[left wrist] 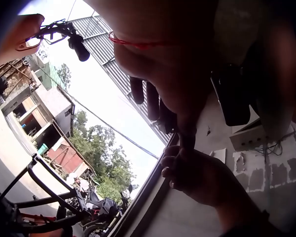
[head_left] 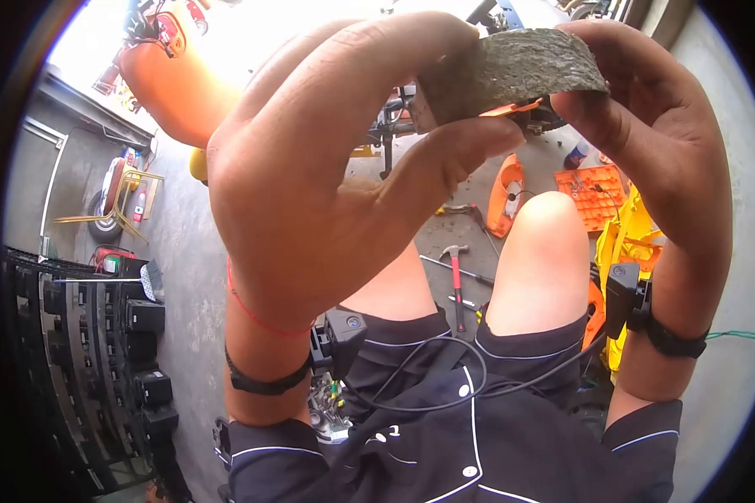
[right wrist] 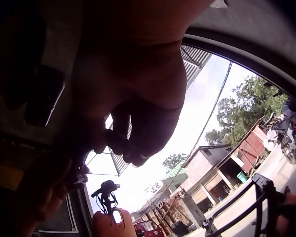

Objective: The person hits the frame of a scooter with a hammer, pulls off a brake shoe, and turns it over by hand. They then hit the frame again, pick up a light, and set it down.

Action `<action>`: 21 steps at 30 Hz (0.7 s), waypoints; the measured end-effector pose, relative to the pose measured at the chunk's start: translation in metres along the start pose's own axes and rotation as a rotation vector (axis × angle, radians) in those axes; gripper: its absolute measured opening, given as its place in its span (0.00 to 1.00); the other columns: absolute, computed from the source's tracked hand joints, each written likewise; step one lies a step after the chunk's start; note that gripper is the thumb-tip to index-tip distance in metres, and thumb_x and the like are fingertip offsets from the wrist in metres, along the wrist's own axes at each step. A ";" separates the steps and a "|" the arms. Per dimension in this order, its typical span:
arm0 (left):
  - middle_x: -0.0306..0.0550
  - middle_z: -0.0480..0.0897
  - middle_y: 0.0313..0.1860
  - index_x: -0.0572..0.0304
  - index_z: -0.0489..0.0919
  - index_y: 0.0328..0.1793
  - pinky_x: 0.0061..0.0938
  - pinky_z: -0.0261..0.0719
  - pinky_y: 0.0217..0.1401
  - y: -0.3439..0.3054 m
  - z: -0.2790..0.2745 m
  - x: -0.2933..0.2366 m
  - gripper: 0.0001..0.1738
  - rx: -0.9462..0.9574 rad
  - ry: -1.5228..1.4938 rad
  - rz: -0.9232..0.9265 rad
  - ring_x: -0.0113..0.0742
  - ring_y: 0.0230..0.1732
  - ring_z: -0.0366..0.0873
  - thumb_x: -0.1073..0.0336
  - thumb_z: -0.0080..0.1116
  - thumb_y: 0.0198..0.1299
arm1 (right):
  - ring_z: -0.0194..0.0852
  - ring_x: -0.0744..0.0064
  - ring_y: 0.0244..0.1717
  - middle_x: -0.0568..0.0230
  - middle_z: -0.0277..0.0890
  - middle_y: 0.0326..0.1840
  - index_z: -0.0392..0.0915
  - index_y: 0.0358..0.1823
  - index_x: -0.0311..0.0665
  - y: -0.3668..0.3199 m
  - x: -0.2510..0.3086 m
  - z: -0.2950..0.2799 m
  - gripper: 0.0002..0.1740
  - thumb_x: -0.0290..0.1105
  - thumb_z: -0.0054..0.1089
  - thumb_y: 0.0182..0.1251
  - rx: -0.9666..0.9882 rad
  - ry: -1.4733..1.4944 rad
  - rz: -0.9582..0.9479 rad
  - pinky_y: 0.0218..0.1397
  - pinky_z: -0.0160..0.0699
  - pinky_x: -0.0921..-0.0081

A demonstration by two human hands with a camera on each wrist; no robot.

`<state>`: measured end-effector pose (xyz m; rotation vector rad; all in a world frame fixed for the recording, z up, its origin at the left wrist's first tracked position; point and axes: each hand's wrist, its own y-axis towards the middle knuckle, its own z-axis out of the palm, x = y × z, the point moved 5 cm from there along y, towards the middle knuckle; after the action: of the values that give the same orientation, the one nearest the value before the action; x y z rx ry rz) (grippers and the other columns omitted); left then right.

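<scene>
Close before the head camera I hold up a curved grey rough-surfaced pad with an orange underside. My left hand pinches its left end between thumb and fingers. My right hand grips its right end. Both wrists wear black straps with small cameras. In the left wrist view the left hand is a dark shape against the sky with the right hand below it. The right wrist view shows my right hand as a dark silhouette with curled fingers.
I sit with bare knees over a concrete floor. A red-handled hammer, an orange parts tray, an orange panel and yellow parts lie below. An orange scooter body stands far left. Black battery packs line the left.
</scene>
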<state>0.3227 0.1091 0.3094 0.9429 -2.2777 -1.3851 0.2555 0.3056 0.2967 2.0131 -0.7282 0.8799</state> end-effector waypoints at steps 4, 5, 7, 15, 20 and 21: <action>0.46 0.87 0.42 0.70 0.83 0.51 0.26 0.79 0.49 -0.006 -0.002 0.008 0.23 0.024 -0.132 -0.099 0.31 0.43 0.82 0.74 0.78 0.47 | 0.79 0.74 0.55 0.61 0.81 0.51 0.75 0.60 0.29 0.002 -0.003 0.008 0.21 0.30 0.67 0.68 -0.041 0.060 0.003 0.60 0.76 0.75; 0.46 0.87 0.42 0.70 0.83 0.51 0.26 0.79 0.49 -0.007 -0.002 0.009 0.23 0.011 -0.145 -0.102 0.31 0.43 0.82 0.74 0.78 0.47 | 0.79 0.74 0.54 0.61 0.82 0.51 0.75 0.60 0.29 0.004 -0.006 0.009 0.21 0.29 0.67 0.68 -0.022 0.120 0.023 0.59 0.77 0.76; 0.46 0.87 0.43 0.68 0.83 0.51 0.27 0.79 0.50 -0.008 -0.003 0.010 0.22 0.050 -0.041 -0.106 0.32 0.43 0.83 0.75 0.77 0.47 | 0.79 0.74 0.53 0.61 0.82 0.50 0.75 0.60 0.29 0.005 -0.011 0.012 0.21 0.28 0.67 0.68 -0.041 0.168 0.014 0.58 0.78 0.76; 0.45 0.86 0.41 0.67 0.84 0.50 0.27 0.78 0.52 -0.003 -0.010 0.011 0.20 0.015 -0.038 -0.165 0.31 0.43 0.82 0.77 0.74 0.49 | 0.81 0.78 0.48 0.62 0.82 0.48 0.76 0.59 0.29 0.017 -0.002 0.018 0.20 0.28 0.67 0.68 -0.066 0.263 -0.032 0.53 0.83 0.79; 0.43 0.86 0.43 0.67 0.83 0.51 0.27 0.77 0.54 -0.002 -0.016 0.004 0.19 -0.015 -0.055 -0.231 0.29 0.45 0.81 0.77 0.73 0.52 | 0.82 0.77 0.45 0.62 0.83 0.46 0.79 0.55 0.29 0.022 0.011 0.014 0.17 0.24 0.67 0.65 -0.136 0.176 -0.078 0.49 0.83 0.80; 0.42 0.86 0.43 0.67 0.83 0.52 0.26 0.77 0.55 -0.002 -0.018 0.003 0.19 -0.028 -0.024 -0.255 0.29 0.45 0.81 0.76 0.72 0.53 | 0.83 0.76 0.43 0.61 0.84 0.45 0.80 0.53 0.30 0.021 0.018 0.013 0.15 0.23 0.67 0.64 -0.183 0.122 -0.065 0.45 0.83 0.80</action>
<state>0.3318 0.0944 0.3161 1.2494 -2.2083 -1.5320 0.2553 0.2804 0.3145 1.7956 -0.6473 0.8583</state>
